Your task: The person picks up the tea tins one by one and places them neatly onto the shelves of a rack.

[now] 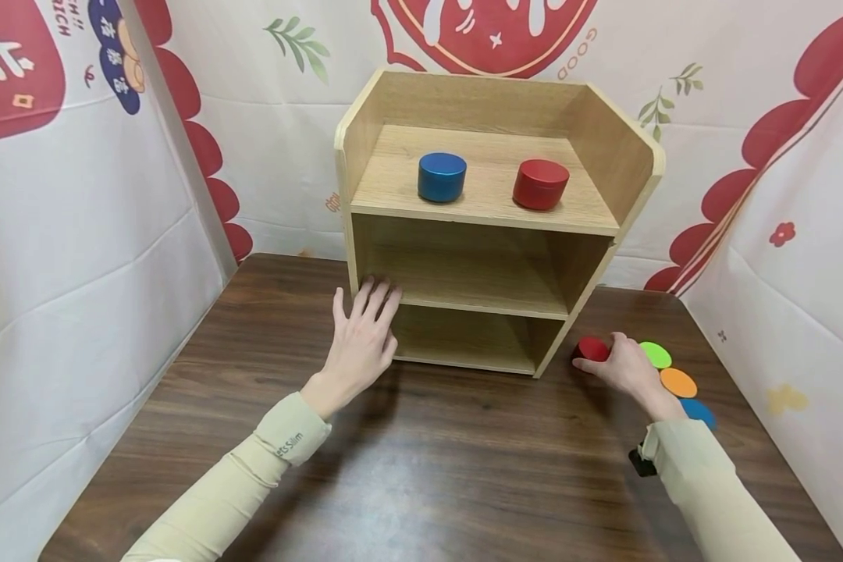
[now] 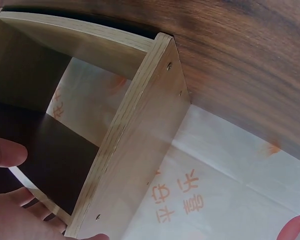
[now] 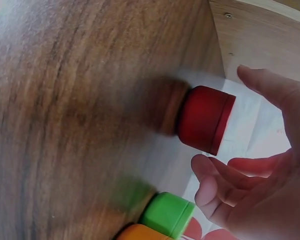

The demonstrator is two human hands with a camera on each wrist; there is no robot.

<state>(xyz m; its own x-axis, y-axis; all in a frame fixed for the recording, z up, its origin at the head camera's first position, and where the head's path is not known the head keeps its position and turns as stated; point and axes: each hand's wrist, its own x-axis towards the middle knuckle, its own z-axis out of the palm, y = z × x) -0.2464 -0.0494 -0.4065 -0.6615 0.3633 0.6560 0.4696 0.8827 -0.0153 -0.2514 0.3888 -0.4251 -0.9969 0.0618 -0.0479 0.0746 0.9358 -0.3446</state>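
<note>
In the head view my left hand (image 1: 361,343) rests at the left front edge of a wooden shelf unit (image 1: 457,221). Its fingers look extended; the left wrist view shows one finger outside the side panel (image 2: 135,145) and the others by a shelf board. My right hand (image 1: 628,367) reaches around a small round red tin (image 1: 592,350) on the table, right of the unit. Seen from the right wrist, thumb and fingers stand on either side of this tin with gaps between. Beyond that hand sit a green tin (image 1: 656,355), an orange tin (image 1: 678,382) and a blue tin (image 1: 698,412).
On the unit's top board stand another blue tin (image 1: 442,178) and another red tin (image 1: 541,185). The dark wooden table (image 1: 421,460) carries everything. Printed white cloth (image 1: 274,140) hangs behind and at both sides. A small black object (image 1: 642,462) shows at my right sleeve.
</note>
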